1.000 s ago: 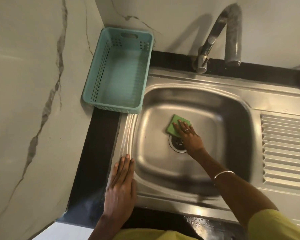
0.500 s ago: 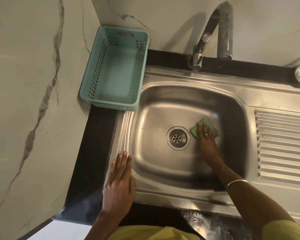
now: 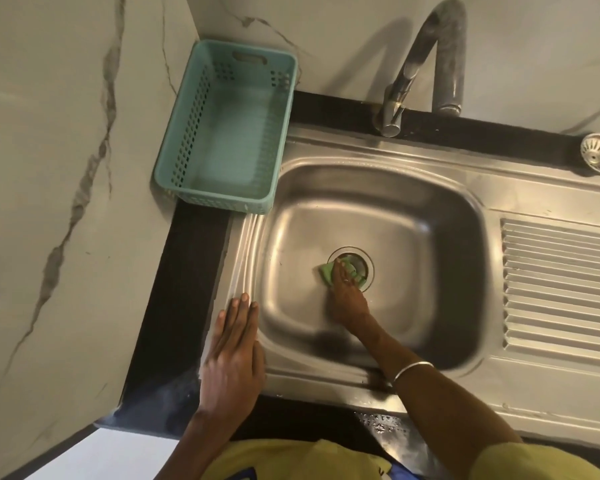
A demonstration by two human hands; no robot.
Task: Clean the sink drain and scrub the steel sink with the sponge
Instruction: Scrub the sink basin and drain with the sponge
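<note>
Scrubbing the drain with the sponge

The right hand (image 3: 347, 299) presses the green sponge (image 3: 326, 271) onto the drain (image 3: 366, 263), mid-sink. The left hand (image 3: 234, 344) lies flat at 8 o'clock. The sponge looks soft, light, maybe slippery; hold its top.

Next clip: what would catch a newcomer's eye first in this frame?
Probably the green sponge, bright against the steel sink, pressed over the drain at the basin's middle by the right hand. Next, the teal basket in the corner to the sink's left, and the left hand lying flat on the sink's left rim.
</note>
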